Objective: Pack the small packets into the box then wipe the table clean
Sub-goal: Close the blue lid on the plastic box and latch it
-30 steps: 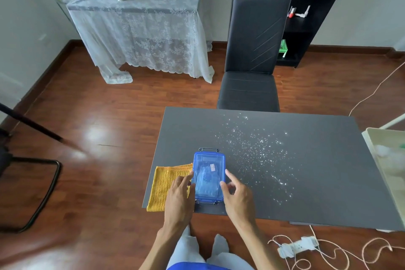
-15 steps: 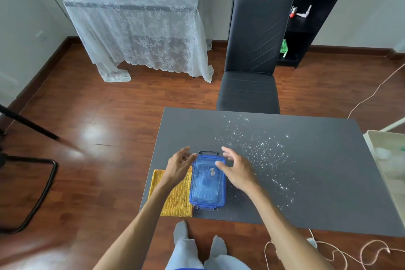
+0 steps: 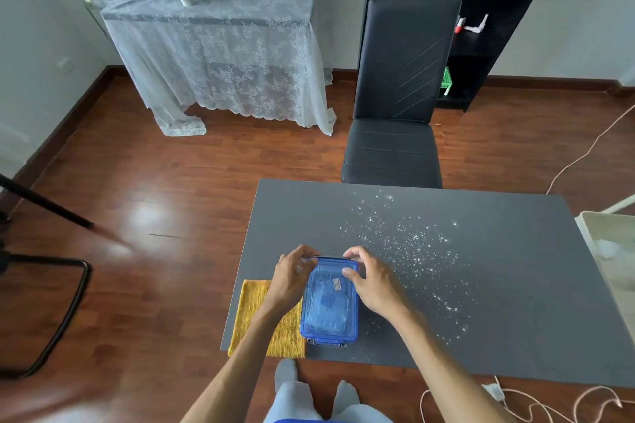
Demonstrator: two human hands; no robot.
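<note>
At the near edge of the bench [image 3: 481, 285], the blue box [image 3: 329, 302] sits beside the yellow cloth [image 3: 261, 319]. Left hand [image 3: 292, 280] and right hand [image 3: 372, 280] curl on its far end. I think the clip needs an even push from both thumbs.

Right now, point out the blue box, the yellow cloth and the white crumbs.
blue box [image 3: 329, 306], head view, middle of its clear lid.
yellow cloth [image 3: 252, 312], head view, bare left part.
white crumbs [image 3: 412, 244], head view, thick of the scatter.
</note>
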